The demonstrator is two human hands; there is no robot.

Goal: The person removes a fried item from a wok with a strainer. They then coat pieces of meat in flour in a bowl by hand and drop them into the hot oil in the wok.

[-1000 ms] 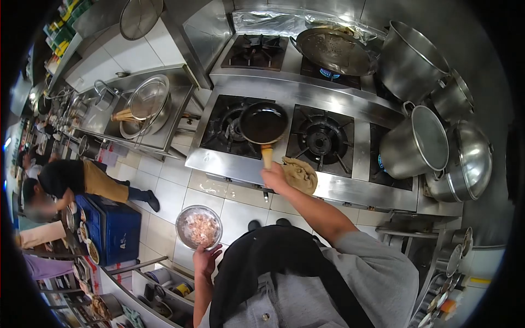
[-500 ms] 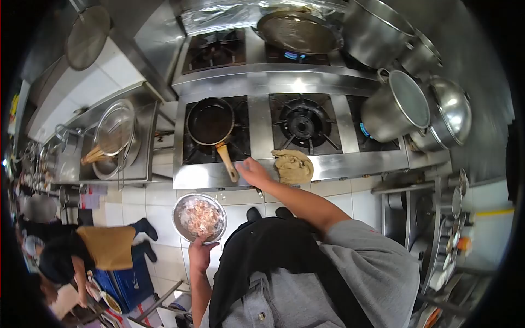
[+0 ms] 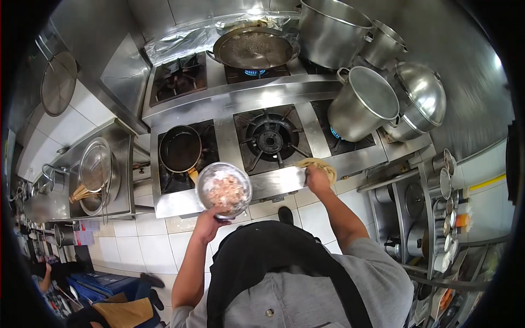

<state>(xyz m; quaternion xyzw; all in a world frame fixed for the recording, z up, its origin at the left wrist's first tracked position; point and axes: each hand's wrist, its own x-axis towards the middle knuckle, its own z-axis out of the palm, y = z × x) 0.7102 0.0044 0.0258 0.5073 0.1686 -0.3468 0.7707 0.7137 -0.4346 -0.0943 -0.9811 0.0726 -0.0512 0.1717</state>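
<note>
My left hand [image 3: 208, 224] grips the near rim of a metal bowl [image 3: 248, 192], held up in front of the stove. Inside the bowl lie pinkish pieces dusted with white powder [image 3: 225, 188]. My right hand [image 3: 317, 180] is closed on a bunched tan cloth [image 3: 324, 164] at the stove's front edge; some of its fingers are hidden. A dark frying pan [image 3: 180, 147] sits on the front left burner, with most of its handle behind the bowl. To its right is a bare gas burner [image 3: 269, 140] with a black grate.
A wide pan [image 3: 252, 50] stands over a blue flame at the back. Over another flame is a tall pot [image 3: 365, 104], beside a domed metal vessel [image 3: 424, 95]. Left, a counter holds a strainer [image 3: 95, 167]. A person's apron [image 3: 126, 314] shows lower left; shelves [image 3: 407, 218] stand right.
My right hand has gone from beside the frying pan's handle to the cloth and grasped it. The bowl has risen toward the stove in my left hand. The view has shifted.
</note>
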